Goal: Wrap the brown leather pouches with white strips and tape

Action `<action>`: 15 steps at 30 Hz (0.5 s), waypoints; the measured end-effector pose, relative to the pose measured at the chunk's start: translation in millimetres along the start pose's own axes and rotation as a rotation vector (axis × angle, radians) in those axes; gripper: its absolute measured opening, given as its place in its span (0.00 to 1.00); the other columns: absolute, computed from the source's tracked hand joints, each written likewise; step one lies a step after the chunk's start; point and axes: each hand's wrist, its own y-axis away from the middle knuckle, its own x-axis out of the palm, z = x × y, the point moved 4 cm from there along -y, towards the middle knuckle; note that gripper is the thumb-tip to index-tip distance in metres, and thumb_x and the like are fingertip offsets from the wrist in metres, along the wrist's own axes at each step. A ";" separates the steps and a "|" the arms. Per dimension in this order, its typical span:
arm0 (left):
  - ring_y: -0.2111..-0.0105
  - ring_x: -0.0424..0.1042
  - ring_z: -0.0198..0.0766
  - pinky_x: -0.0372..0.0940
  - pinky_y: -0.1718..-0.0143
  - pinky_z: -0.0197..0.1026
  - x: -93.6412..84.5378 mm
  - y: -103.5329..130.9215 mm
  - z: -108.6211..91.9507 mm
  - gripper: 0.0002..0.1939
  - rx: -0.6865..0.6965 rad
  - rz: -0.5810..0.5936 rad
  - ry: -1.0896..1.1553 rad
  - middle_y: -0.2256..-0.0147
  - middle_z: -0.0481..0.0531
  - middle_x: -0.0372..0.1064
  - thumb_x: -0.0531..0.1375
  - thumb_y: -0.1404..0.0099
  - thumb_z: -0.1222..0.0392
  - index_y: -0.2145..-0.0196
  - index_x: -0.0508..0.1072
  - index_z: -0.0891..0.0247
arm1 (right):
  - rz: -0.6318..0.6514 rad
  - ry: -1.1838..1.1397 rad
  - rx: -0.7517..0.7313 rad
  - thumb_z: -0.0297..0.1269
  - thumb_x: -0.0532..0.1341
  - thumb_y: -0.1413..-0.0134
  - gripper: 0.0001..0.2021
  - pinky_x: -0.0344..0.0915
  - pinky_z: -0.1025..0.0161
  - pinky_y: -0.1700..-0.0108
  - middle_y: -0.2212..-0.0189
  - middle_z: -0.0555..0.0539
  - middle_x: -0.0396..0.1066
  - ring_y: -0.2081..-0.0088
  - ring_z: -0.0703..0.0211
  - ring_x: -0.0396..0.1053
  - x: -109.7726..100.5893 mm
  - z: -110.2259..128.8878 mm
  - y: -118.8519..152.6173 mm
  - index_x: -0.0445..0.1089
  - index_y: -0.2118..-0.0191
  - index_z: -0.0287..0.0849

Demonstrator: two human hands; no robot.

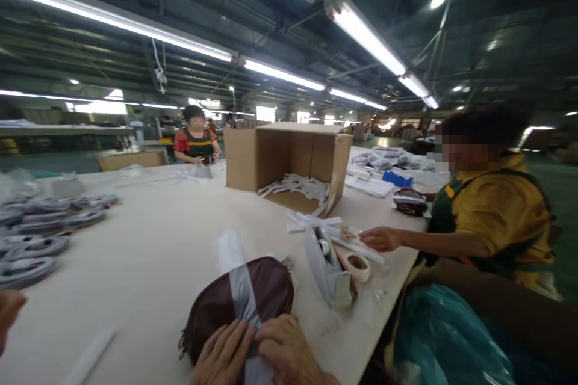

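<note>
Left hand and right hand nearest, meeting over white strip laid across maroon bag. Left fingers together, tips at strip; right fingers curled over it; whether either pinches, cannot tell. Bag lies on pale table, beside tape dispenser. Best: keep strip flat, evenly snug, bag uncreased.

And it's one maroon handbag under left hand and right hand, one tape dispenser and one loose tape roll beyond the right, one open cardboard box farther ahead
</note>
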 end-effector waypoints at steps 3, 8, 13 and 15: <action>0.48 0.61 0.43 0.61 0.49 0.44 -9.2 -7.7 0.8 0.27 -0.135 0.165 0.153 0.49 0.57 0.66 0.51 0.44 0.62 0.45 0.63 0.68 | 0.073 -0.053 0.001 0.22 0.47 0.51 0.11 0.59 0.60 0.58 0.61 0.46 0.70 0.58 0.59 0.66 -13.3 5.4 -6.1 0.62 0.66 0.40; 0.51 0.64 0.39 0.63 0.51 0.43 -18.2 -26.0 7.7 0.30 -0.342 0.358 0.380 0.50 0.52 0.67 0.50 0.47 0.71 0.46 0.64 0.59 | 0.115 -0.080 -0.051 0.19 0.46 0.53 0.15 0.60 0.59 0.55 0.60 0.43 0.70 0.54 0.56 0.65 -18.1 2.3 -8.2 0.64 0.63 0.39; 0.62 0.68 0.38 0.65 0.64 0.39 -15.2 -41.1 15.9 0.13 -0.480 0.395 0.414 0.59 0.49 0.71 0.57 0.37 0.60 0.54 0.71 0.55 | 0.097 -0.078 -0.029 0.19 0.46 0.51 0.15 0.62 0.59 0.55 0.59 0.42 0.71 0.54 0.56 0.65 -14.2 0.2 -3.9 0.66 0.62 0.37; 0.64 0.68 0.37 0.63 0.68 0.39 -13.2 -44.0 15.5 0.10 -0.503 0.337 0.402 0.62 0.49 0.71 0.57 0.36 0.58 0.57 0.72 0.55 | 0.075 -0.071 -0.026 0.19 0.46 0.49 0.14 0.62 0.59 0.55 0.60 0.42 0.71 0.54 0.57 0.66 -12.8 -0.7 -1.4 0.66 0.63 0.37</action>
